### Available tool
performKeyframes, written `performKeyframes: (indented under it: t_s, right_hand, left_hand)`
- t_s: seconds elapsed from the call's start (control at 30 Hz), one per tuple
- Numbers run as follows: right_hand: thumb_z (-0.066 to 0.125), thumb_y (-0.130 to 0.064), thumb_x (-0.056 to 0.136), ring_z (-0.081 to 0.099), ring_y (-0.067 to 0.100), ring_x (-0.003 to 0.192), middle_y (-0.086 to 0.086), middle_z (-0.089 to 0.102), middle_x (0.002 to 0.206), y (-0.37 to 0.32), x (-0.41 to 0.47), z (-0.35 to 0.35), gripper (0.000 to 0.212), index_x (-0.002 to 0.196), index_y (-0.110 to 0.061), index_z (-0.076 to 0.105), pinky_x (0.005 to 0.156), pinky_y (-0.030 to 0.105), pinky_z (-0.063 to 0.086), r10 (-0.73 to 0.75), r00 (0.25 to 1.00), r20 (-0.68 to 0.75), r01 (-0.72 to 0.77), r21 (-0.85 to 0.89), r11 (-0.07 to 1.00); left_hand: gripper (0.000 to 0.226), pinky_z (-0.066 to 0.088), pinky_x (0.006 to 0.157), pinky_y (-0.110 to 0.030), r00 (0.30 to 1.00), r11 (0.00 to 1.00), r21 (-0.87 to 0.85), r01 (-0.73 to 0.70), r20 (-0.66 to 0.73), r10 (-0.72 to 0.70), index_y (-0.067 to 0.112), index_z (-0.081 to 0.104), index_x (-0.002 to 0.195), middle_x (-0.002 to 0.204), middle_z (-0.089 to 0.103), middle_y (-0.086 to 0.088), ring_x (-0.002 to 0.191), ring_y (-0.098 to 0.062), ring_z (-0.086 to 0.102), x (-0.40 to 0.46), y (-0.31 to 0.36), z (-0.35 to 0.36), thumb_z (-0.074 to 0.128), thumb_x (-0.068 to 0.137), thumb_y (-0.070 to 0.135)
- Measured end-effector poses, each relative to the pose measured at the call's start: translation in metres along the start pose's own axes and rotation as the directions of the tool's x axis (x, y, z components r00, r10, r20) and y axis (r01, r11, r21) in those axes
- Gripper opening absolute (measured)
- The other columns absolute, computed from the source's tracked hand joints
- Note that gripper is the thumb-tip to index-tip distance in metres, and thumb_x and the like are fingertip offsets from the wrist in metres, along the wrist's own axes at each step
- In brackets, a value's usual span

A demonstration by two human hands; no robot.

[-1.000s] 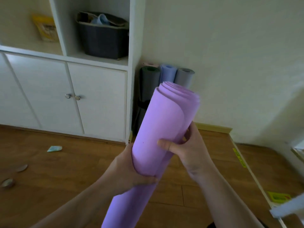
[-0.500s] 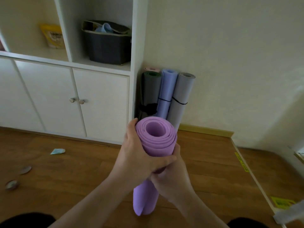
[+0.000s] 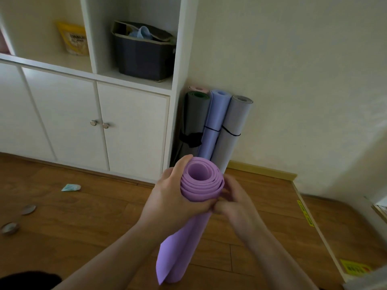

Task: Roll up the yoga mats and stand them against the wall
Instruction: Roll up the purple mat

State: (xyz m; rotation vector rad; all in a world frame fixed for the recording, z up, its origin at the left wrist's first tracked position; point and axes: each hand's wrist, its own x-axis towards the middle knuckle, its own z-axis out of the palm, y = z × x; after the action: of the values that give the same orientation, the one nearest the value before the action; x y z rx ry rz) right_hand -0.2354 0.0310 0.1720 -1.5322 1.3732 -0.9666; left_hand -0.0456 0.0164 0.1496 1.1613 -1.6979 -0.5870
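Note:
A rolled purple yoga mat (image 3: 188,237) stands upright in front of me, its spiral top end facing the camera and its outer flap loose near the bottom. My left hand (image 3: 173,195) grips the top of the roll from the left. My right hand (image 3: 234,201) holds the roll from the right, just under the top, slightly blurred. Against the wall in the corner stand rolled mats: a dark grey one (image 3: 194,122), a lilac-blue one (image 3: 213,124), a pale grey one (image 3: 232,130) and a pink one (image 3: 198,88) behind them.
A white cabinet (image 3: 125,130) with doors and open shelves stands left of the corner, holding a dark bin (image 3: 144,55) and a yellow bag (image 3: 73,40). Small litter (image 3: 71,187) lies on the wooden floor at left. A low board with yellow labels (image 3: 305,214) runs along the right.
The purple mat swung from a forward tilt to upright, end toward me. My left hand moved up to the top of the roll; the view came closer to the corner.

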Motion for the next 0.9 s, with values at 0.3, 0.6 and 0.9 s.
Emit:
performKeyframes:
  t_s: [0.3,0.6,0.9]
  right_hand:
    - [0.023,-0.061,0.110,0.056,0.021,0.134,0.000,0.061,0.145,-0.094,0.058,0.016,0.059,0.151,-0.029,0.052,0.111,0.049,0.045,-0.110,0.993,0.044,0.111,-0.671,0.733]
    - [0.017,-0.063,0.110,0.059,0.012,0.091,-0.008,0.056,0.092,-0.100,0.072,0.022,0.055,0.114,-0.024,0.056,0.076,0.032,0.039,-0.019,0.994,0.104,0.085,-0.669,0.738]
    - [0.014,-0.060,0.111,0.060,0.017,0.092,0.001,0.063,0.099,-0.091,0.080,0.028,0.064,0.114,-0.022,0.065,0.083,0.042,0.042,0.056,0.998,0.020,-0.029,-0.659,0.751]
  left_hand:
    - [0.104,0.060,0.090,-0.027,0.998,1.000,0.003,0.031,0.052,-0.031,0.051,0.038,0.148,0.129,0.057,0.022,0.115,-0.001,0.061,-0.002,0.006,0.002,0.094,0.060,0.061]
    - [0.109,0.060,0.094,-0.031,0.994,0.998,0.005,0.067,0.085,-0.067,0.048,0.034,0.154,0.132,0.054,0.023,0.118,-0.004,0.058,0.001,0.002,-0.005,0.091,0.063,0.063]
    - [0.110,0.059,0.097,-0.033,0.994,0.997,0.018,0.070,0.084,-0.072,0.047,0.032,0.155,0.136,0.053,0.023,0.121,-0.004,0.057,0.003,0.000,-0.007,0.088,0.062,0.069]
